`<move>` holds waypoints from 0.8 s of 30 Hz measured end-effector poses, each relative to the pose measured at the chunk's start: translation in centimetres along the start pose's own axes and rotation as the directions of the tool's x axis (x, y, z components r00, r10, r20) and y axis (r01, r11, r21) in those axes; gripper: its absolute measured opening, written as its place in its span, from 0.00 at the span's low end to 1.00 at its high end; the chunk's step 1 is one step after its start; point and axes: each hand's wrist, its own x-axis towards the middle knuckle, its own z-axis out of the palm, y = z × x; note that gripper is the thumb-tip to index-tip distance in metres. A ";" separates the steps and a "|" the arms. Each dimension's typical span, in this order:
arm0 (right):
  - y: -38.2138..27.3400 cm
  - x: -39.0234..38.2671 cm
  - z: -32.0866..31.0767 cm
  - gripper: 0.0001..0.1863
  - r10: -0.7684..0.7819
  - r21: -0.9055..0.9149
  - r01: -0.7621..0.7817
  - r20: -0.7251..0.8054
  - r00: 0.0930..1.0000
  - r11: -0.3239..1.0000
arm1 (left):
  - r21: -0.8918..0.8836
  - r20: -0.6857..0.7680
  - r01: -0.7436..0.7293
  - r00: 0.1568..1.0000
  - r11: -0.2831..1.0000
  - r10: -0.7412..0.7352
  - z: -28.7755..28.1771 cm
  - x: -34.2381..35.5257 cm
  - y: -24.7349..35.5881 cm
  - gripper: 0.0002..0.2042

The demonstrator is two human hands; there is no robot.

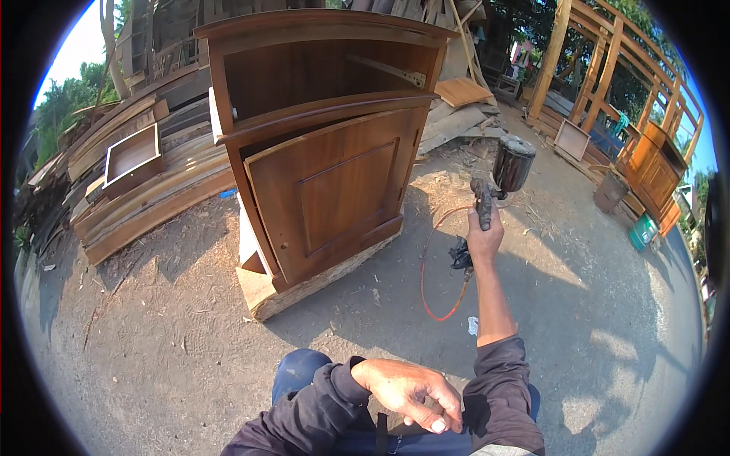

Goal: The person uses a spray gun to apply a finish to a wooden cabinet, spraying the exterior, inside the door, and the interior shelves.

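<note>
My right hand point(485, 242) is wrapped round the grip of a spray gun point(483, 199), held out to the right of a brown wooden cabinet point(346, 190). A dark, stained paint cup point(513, 163) sits on the gun. An orange hose point(426, 277) loops down beside my wrist. Close to my lap, my left hand point(411, 391) hangs loosely bent with nothing in it, near my right sleeve. The cabinet's panelled door point(350, 190) stands slightly ajar at its left edge, and above it is an open compartment point(304, 80).
The cabinet rests on a rough timber block point(327, 285) on the dirt ground. Stacked boards point(163, 205) lie at the left with a drawer point(133, 158) on top. Far right are a green can point(643, 232), a rusty bucket point(610, 192) and another wooden cabinet point(654, 171).
</note>
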 end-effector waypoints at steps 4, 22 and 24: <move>-3.1 4.0 -2.7 0.14 -0.083 0.053 0.079 0.076 0.994 0.995 | -0.078 0.005 0.015 1.000 0.997 -0.015 -1.7 1.6 -0.4 0.24; -13.4 16.8 -1.9 0.13 0.182 0.535 -0.196 0.079 0.980 0.822 | -0.082 -0.606 0.335 0.731 0.939 -0.314 -3.2 6.3 2.4 0.24; -14.4 17.0 -0.2 0.12 0.223 0.588 -0.263 0.141 0.965 0.765 | -0.007 -0.878 0.769 0.301 0.639 -0.372 0.7 4.3 3.7 0.22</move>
